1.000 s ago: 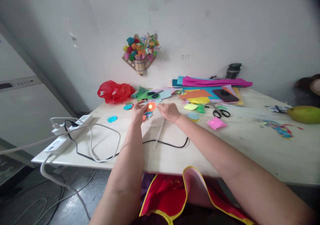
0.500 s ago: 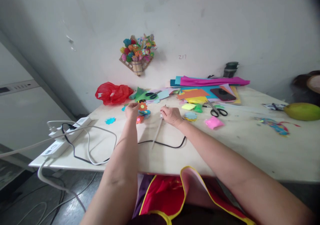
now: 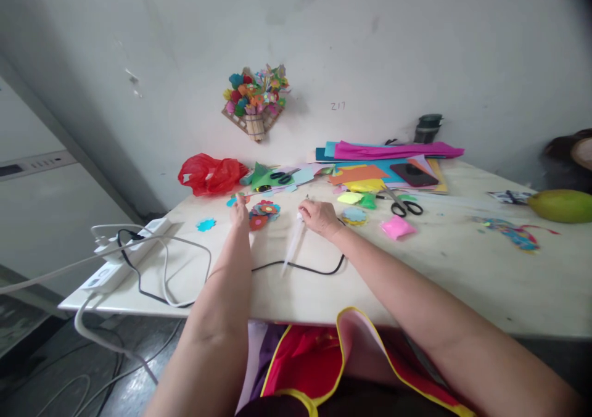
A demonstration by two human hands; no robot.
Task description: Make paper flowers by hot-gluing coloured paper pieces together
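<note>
While the right hand (image 3: 320, 218) keeps its fingers narrow around the upper end of a pale translucent stick (image 3: 292, 244), the left hand (image 3: 239, 211) is at its 9 o'clock, over the desk (image 3: 388, 281). The stick sits in front of the person, near the middle of the desk; its long axis runs between 1 and 7 o'clock, the free end pointing to 7 o'clock, towards the desk's near edge. Close to that end it crosses a black cable (image 3: 319, 272); whether the tip touches the desk cannot be told.

The left fingers look close together beside a blue disc (image 3: 231, 202), and I cannot tell whether they hold anything. Between the hands lies a pile of paper flowers (image 3: 267, 211), orange, red and blue, just to the left hand's 3 o'clock. A single blue flower (image 3: 206, 224) lies near 9 o'clock of that hand, and a red plastic bag (image 3: 211, 174) at its 11 o'clock.

At 3 o'clock from the right hand are a stack of scalloped cutouts (image 3: 355, 216), pale blue on top, then a pink packet (image 3: 398, 227). Open black-handled scissors (image 3: 407, 208) lie just beyond the packet, at its 1 o'clock.
</note>
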